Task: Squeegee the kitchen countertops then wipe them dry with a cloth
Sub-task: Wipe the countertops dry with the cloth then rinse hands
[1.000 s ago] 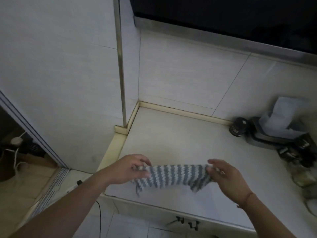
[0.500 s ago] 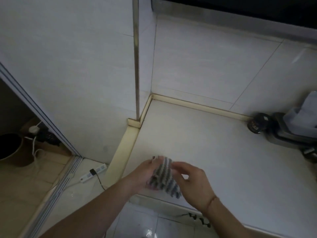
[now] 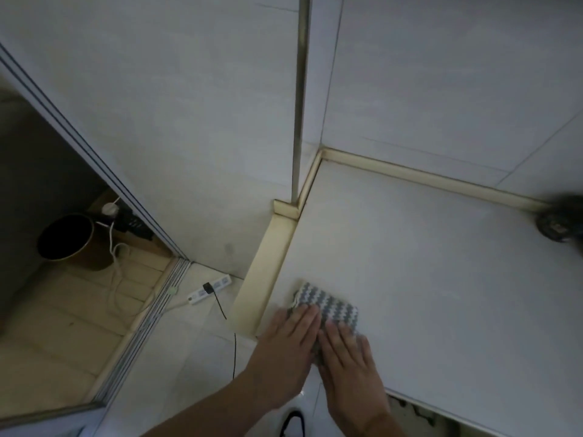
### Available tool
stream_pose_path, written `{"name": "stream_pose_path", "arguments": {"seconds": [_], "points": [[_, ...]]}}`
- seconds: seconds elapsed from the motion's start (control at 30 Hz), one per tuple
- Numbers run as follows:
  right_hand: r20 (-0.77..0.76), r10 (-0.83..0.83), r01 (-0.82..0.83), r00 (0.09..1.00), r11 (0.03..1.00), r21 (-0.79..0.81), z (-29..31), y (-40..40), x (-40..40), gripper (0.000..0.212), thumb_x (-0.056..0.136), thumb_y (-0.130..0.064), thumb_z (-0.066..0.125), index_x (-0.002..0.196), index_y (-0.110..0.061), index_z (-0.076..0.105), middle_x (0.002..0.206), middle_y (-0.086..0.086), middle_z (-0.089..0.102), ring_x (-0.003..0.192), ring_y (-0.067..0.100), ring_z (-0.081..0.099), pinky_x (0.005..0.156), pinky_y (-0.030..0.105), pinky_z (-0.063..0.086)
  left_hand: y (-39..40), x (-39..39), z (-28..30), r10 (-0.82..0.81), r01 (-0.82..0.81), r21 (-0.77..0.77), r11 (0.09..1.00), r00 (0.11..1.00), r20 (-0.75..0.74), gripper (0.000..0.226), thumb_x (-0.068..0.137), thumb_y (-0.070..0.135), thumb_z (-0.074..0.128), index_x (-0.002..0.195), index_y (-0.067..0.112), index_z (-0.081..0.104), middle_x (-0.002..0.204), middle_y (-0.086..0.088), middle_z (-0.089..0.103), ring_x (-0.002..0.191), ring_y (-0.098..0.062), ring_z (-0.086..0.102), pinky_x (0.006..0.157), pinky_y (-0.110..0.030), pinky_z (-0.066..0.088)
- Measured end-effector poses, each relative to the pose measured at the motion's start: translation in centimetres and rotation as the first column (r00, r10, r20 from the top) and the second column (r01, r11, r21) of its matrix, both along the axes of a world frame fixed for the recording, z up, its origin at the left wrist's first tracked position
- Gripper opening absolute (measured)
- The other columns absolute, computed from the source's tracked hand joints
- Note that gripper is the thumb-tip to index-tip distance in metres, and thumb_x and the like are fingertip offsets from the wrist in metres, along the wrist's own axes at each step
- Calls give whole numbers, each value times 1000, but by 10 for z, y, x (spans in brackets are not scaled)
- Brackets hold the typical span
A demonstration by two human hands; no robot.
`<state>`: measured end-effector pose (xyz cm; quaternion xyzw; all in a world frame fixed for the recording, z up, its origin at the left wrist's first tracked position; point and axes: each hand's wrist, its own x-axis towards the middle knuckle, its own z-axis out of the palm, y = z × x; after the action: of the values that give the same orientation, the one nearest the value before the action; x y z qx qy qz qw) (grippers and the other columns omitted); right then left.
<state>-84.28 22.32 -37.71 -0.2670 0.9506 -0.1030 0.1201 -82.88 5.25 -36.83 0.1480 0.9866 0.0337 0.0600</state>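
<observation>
A folded grey-and-white striped cloth (image 3: 328, 305) lies flat on the white countertop (image 3: 441, 279), near its front left corner. My left hand (image 3: 288, 345) and my right hand (image 3: 345, 357) lie side by side on the cloth's near half, fingers straight and pressing down. The far half of the cloth shows beyond my fingertips. No squeegee is in view.
A cream raised edge (image 3: 265, 272) borders the counter's left and back sides, with tiled walls behind. A dark round object (image 3: 558, 222) sits at the right edge, blurred. On the floor to the left are a power strip (image 3: 209, 290), cables and a dark bin (image 3: 67, 236).
The cloth went from stretched between both hands, to bunched and folded, to lying flat on the counter. Both hands now press on it with straight fingers. The view has shifted left.
</observation>
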Motion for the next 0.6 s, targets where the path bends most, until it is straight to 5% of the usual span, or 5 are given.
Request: {"name": "stream_pose_path", "arguments": {"seconds": [0.13, 0.3, 0.43, 0.5, 0.6], "points": [[-21, 106, -105, 994, 994, 27, 0, -39, 5, 53, 100, -44, 13, 137, -20, 42, 148, -3, 42, 149, 19, -3, 111, 51, 10, -37, 25, -6, 111, -111, -34, 993, 994, -2, 58, 89, 35, 37, 137, 5, 51, 148, -12, 43, 139, -27, 34, 107, -44, 24], [-33, 103, -100, 994, 993, 70, 0, -34, -1, 53, 99, -44, 23, 130, -23, 61, 142, -6, 52, 140, 18, 29, 109, 55, 13, -29, 15, -7, 108, -108, 2, 994, 994, -4, 57, 84, 27, 36, 131, 0, 56, 141, -19, 49, 135, -31, 33, 112, -41, 12], [36, 37, -40, 999, 994, 97, 2, -18, -45, 54, 100, -42, 15, 135, -27, 54, 142, -10, 51, 135, 11, 37, 110, 55, 11, -9, -35, -4, 80, -80, -25, 997, 997, 0, 58, 83, 26, 34, 129, -2, 56, 137, -20, 53, 131, -33, 44, 111, -40, 16], [89, -24, 9, 996, 987, 162, 10, -18, -86, 60, 100, -46, 5, 140, -30, 47, 147, -13, 44, 139, 10, 37, 112, 53, 6, -3, -80, -9, 87, -86, -27, 996, 996, 35, 60, 83, 25, 31, 129, -5, 54, 137, -23, 52, 129, -36, 48, 110, -43, 30], [107, -55, 43, 993, 993, 111, 16, -23, -157, 71, 85, -53, -12, 152, -39, 8, 157, -23, 0, 147, 3, -2, 114, 52, -15, 1, -157, -13, 115, -114, -25, 993, 991, 64, 60, 86, 22, 28, 136, -8, 44, 144, -25, 41, 135, -37, 40, 106, -48, 41]]}}
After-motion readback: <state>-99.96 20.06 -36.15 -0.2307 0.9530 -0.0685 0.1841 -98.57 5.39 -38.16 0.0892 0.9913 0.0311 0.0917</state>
